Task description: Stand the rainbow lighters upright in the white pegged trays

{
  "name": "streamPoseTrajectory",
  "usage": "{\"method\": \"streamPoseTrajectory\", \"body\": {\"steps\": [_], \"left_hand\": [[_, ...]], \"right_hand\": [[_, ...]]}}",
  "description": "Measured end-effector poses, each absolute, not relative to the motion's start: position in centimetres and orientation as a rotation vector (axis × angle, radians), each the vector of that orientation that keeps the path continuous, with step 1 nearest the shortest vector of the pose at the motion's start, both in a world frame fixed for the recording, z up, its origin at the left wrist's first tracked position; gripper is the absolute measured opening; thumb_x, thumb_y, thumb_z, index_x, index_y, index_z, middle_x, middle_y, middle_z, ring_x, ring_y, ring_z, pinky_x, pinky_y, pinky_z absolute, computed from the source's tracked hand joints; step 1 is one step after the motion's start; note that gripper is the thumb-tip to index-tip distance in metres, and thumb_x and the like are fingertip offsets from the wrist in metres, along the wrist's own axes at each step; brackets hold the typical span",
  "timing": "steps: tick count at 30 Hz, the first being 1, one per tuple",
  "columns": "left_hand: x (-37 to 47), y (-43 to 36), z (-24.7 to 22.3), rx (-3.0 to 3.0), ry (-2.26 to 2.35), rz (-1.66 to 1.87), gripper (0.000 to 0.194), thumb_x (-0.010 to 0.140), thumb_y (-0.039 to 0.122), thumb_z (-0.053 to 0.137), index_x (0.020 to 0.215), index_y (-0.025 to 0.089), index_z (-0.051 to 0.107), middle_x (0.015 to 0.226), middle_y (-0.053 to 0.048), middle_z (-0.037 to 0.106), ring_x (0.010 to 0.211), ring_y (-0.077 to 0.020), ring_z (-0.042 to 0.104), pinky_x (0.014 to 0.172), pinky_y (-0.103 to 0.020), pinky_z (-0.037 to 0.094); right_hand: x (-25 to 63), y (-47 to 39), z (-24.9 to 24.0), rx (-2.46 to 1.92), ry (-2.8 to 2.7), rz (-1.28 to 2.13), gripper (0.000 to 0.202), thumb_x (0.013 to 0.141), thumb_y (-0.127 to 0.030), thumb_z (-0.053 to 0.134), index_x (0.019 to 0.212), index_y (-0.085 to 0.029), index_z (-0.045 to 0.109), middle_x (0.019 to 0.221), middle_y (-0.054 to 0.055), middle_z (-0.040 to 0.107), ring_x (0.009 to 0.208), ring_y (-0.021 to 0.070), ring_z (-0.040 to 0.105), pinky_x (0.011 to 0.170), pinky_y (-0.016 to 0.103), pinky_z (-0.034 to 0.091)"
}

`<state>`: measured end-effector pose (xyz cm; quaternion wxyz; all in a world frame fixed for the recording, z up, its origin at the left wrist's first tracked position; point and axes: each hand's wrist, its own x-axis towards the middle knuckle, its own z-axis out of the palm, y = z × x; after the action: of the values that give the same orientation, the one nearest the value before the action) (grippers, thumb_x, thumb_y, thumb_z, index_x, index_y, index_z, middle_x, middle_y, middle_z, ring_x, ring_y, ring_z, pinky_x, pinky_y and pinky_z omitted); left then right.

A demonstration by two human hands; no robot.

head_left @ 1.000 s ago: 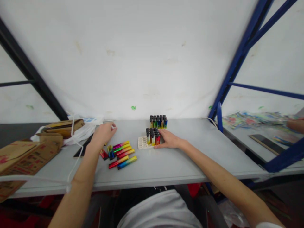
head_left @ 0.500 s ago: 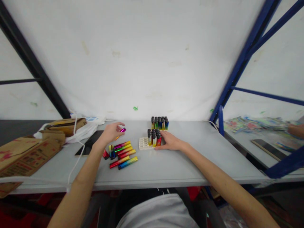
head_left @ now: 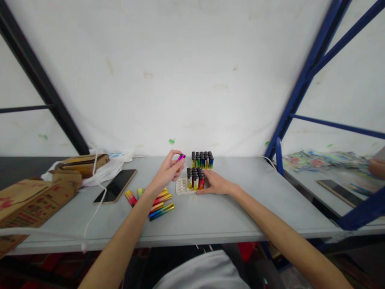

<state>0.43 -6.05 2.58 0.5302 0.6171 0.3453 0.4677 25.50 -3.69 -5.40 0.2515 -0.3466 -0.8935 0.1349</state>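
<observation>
Between its thumb and fingers, my left hand [head_left: 172, 166] pinches a shiny purple lighter [head_left: 181, 157], held up left of the upright lighters. My right hand [head_left: 215, 182] lies at the right side of a white tray [head_left: 182, 187] with round holes, its fingers against a group of upright lighters [head_left: 195, 180] with black tops. The left part of the tray shows bare holes. Behind stands a second block of upright lighters [head_left: 202, 160]. Several colourful lighters [head_left: 162, 210] lie loose at the left, partly hidden by my left forearm.
A phone [head_left: 116, 186] lies on the grey table [head_left: 240, 216], crossed by a white cable. Cardboard boxes [head_left: 39, 196] and white plastic stand at the far left. Beyond the blue frame [head_left: 296, 96] at the right are packets, another phone [head_left: 339, 192] and another person's hand [head_left: 377, 167].
My left hand has moved right, from over the loose lighters to near the tray, carrying the purple lighter. My right hand has stayed at the tray.
</observation>
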Motion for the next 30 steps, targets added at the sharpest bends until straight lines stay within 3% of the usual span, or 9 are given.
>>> {"method": "streamPoseTrajectory", "body": {"steps": [4,9,24,30], "left_hand": [[0.5,-5.1,1.9,1.368,0.821,1.009,0.048,0.090,0.068,0.054,0.087,0.020,0.053,0.055,0.009,0.033,0.040,-0.0054,0.021,0.039,-0.016,0.015],[0.7,-4.9,1.5,1.269,0.873,0.915,0.048,0.094,0.056,0.040,0.061,0.020,0.041,0.053,0.008,0.022,0.041,-0.0055,0.015,0.040,-0.018,0.012],[1.0,-5.7,1.2,1.206,0.921,0.968,0.033,0.089,0.037,0.037,0.060,0.021,0.037,0.050,0.008,0.021,0.040,-0.0069,0.013,0.039,-0.018,0.013],[0.5,-5.4,1.1,1.153,0.836,0.974,0.040,0.090,0.053,0.044,0.068,0.020,0.045,0.053,0.008,0.027,0.039,-0.0059,0.018,0.038,-0.017,0.015]], "right_hand": [[25.6,-3.5,-5.6,-0.948,-2.431,0.370,0.075,0.076,-0.060,0.086,0.127,-0.013,0.056,0.124,0.019,0.066,0.110,0.0343,0.064,0.100,0.050,0.052],[25.6,-3.6,-5.7,-0.980,-2.435,0.363,0.079,0.076,-0.062,0.085,0.130,-0.012,0.055,0.125,0.021,0.066,0.111,0.0355,0.064,0.100,0.052,0.052],[25.6,-3.7,-5.5,-0.982,-2.442,0.342,0.082,0.076,-0.066,0.084,0.131,-0.013,0.055,0.128,0.021,0.064,0.112,0.0355,0.064,0.099,0.050,0.052],[25.5,-3.8,-5.3,-0.972,-2.442,0.348,0.078,0.076,-0.063,0.086,0.127,-0.013,0.056,0.126,0.020,0.065,0.110,0.0348,0.064,0.097,0.050,0.053]]}}
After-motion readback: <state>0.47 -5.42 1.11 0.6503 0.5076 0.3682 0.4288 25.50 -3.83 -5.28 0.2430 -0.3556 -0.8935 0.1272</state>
